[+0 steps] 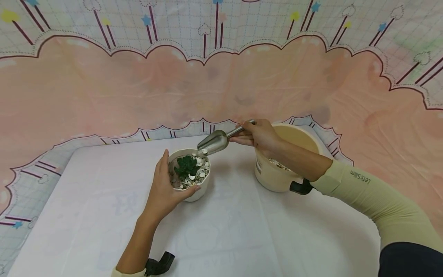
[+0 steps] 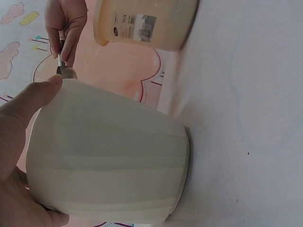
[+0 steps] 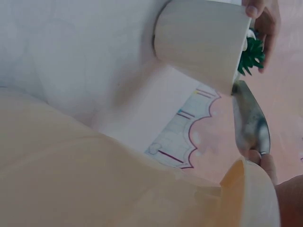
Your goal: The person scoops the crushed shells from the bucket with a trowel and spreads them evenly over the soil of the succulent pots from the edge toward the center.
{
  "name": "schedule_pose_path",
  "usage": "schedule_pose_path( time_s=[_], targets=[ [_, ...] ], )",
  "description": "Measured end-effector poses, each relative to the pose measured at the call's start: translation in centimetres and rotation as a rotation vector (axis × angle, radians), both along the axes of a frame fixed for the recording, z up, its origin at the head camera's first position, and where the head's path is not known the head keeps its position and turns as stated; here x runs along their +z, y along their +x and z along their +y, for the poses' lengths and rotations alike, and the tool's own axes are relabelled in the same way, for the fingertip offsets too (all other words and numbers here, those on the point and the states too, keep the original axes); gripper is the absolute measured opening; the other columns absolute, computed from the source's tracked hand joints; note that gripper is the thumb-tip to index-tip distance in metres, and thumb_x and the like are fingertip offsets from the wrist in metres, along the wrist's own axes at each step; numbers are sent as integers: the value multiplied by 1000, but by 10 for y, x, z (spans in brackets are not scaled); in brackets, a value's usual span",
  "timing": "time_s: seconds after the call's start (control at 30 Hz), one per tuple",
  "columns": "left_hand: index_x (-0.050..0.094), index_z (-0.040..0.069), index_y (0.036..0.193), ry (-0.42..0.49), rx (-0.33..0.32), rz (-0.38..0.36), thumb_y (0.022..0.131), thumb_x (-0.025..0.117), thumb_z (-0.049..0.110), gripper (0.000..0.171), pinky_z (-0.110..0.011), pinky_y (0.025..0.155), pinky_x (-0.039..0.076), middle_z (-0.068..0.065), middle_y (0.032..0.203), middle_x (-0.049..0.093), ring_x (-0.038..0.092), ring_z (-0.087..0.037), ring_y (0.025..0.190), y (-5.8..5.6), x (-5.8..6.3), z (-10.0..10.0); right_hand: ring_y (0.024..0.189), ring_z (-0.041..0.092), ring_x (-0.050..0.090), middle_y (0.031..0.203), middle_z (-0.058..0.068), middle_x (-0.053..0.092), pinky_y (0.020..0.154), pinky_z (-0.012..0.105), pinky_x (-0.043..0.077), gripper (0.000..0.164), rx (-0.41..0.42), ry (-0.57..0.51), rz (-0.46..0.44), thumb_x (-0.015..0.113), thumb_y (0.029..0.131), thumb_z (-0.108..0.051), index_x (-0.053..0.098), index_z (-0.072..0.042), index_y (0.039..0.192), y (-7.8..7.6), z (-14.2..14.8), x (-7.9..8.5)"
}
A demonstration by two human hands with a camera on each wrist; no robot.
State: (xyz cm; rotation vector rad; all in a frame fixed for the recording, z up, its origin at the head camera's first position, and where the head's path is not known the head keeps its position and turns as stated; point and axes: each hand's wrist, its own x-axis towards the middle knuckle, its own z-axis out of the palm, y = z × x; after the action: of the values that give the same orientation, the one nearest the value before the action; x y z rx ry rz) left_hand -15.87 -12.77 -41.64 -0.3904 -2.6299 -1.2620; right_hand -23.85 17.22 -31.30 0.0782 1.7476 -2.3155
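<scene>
A small white flower pot (image 1: 198, 194) stands on the white-covered table, with a dark green succulent (image 1: 187, 166) and pale stone chips (image 1: 202, 173) inside. My left hand (image 1: 164, 190) grips the pot near its rim, its thumb along the near side. In my right hand (image 1: 263, 137), the handle of a metal scoop (image 1: 215, 142) is pinched. The scoop's tip is tilted down at the pot's right rim, over the stones. Through the left wrist view, the pot's side (image 2: 109, 146) hides its contents. The right wrist view has the scoop (image 3: 251, 118) with its tip at the rim.
A cream bucket (image 1: 273, 180) with stone chips (image 1: 277, 164) at its bottom stands at the right, beneath my right forearm. Behind the table hangs a peach cloth (image 1: 207, 92) with printed shapes. Black wrist mounts (image 1: 301, 187) stick out from both wrists.
</scene>
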Motion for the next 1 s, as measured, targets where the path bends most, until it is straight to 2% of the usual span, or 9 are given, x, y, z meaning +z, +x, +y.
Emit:
schedule_pose_path(
  time_s=[0.23,0.53,0.63,0.87,0.93,1.0],
  targets=[
    [7,4,169,-5,7,2,73,99,33,136,-67,116,32,-27,166,23,28,-45,150,-1,0,0,85,27,78,100,25,74,86,38,60,26,-10,14,65,49,113,-11,57,12,121,4,-4,1],
    [6,3,168,-5,6,-25,75,97,35,134,-65,118,30,-27,167,21,25,-44,152,0,3,2,86,25,78,108,28,71,86,38,60,28,-22,34,119,44,113,-3,50,19,130,6,-3,1],
    [6,3,168,-9,7,-28,75,97,35,135,-66,117,29,-26,168,19,23,-44,153,1,3,2,86,25,78,106,26,72,86,38,60,29,-25,51,134,43,113,-3,50,20,130,7,-2,1],
    [8,3,168,-40,24,-11,73,98,37,136,-69,117,25,-24,172,12,7,-43,158,1,1,1,89,26,78,107,27,72,89,39,59,24,-17,68,152,44,113,-5,58,14,119,10,6,5],
    [8,3,168,-44,34,8,73,97,39,136,-69,118,23,-21,173,10,2,-41,159,3,3,4,90,28,78,106,26,74,88,39,59,24,-20,46,144,46,113,-6,59,13,118,10,13,10],
    [9,3,168,-43,42,57,76,95,42,132,-70,119,20,-19,174,8,-2,-39,160,8,5,8,90,29,78,103,24,75,87,39,60,24,-16,27,144,47,112,-6,59,14,120,12,24,20]
  ],
)
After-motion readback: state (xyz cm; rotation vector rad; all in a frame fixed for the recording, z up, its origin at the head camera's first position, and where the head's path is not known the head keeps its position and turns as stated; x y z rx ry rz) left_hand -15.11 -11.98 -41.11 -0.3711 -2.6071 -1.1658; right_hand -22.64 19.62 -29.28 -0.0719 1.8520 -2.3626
